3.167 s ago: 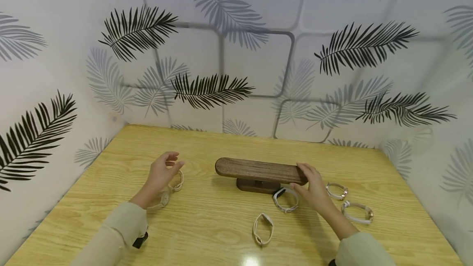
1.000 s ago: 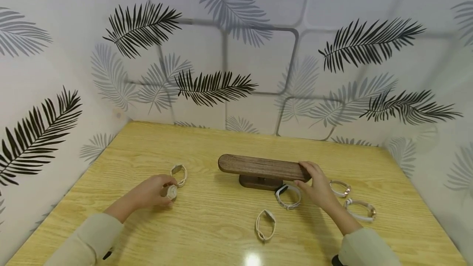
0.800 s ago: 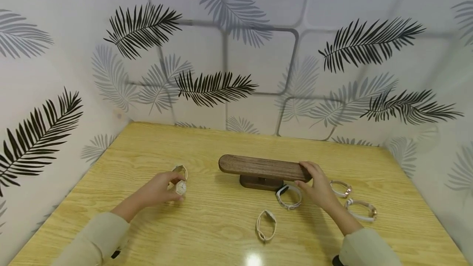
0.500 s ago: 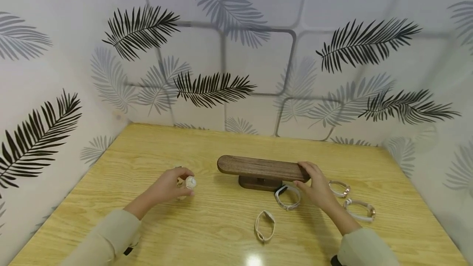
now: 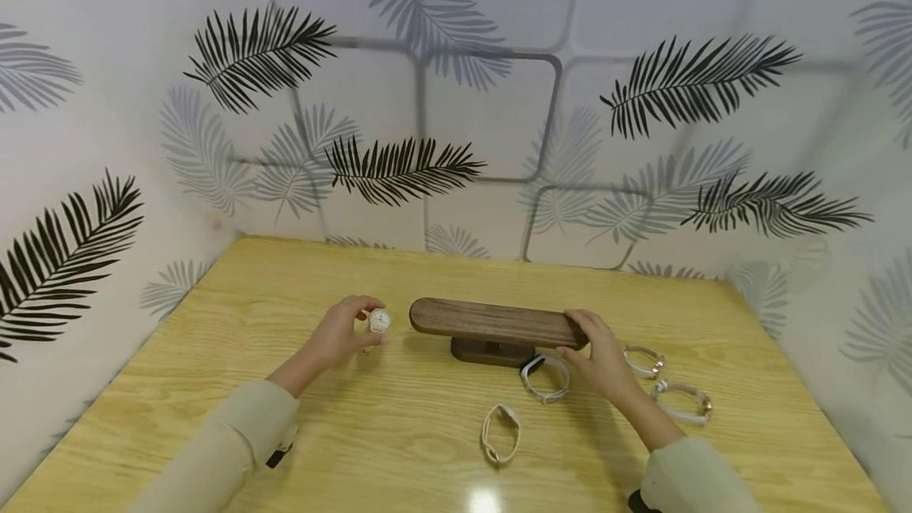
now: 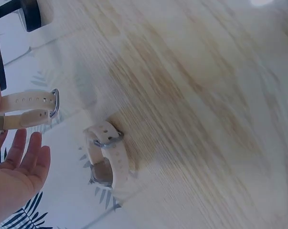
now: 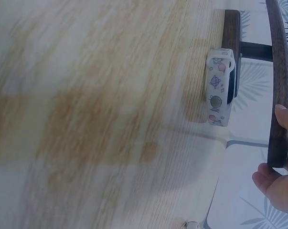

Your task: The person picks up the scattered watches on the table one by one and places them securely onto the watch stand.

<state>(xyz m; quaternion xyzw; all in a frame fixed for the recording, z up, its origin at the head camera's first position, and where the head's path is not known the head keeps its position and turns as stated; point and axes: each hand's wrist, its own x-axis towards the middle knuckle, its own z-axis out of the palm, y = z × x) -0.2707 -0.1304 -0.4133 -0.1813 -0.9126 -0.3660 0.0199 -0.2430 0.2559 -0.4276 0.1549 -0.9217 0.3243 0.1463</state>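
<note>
My left hand (image 5: 335,339) pinches a wristwatch (image 5: 380,321) between thumb and fingers, just left of the stand's bar. Its pale round dial faces up; the left wrist view shows its looped cream strap (image 6: 29,102) and silver buckle. My right hand (image 5: 604,362) grips the right end of a dark wooden T-shaped watch stand (image 5: 492,321), thumb below the bar. Against the stand's base lies a smart band (image 7: 216,90) with a white patterned strap. Another cream-strapped watch (image 6: 119,160) lies near my left hand in the left wrist view; the hand hides it in the head view.
A pale-strapped watch (image 5: 487,438) lies on the wooden table (image 5: 399,434) in front of the stand. Two looped bands with rose-gold parts, a smaller one (image 5: 659,368) and a larger one (image 5: 684,417), lie right of my right hand. A leaf-patterned wall covering (image 5: 484,133) rises behind.
My left hand has picked up the watch from the left of the table and carried it right and farther back, close to the stand's left end. The right hand keeps its grip.
</note>
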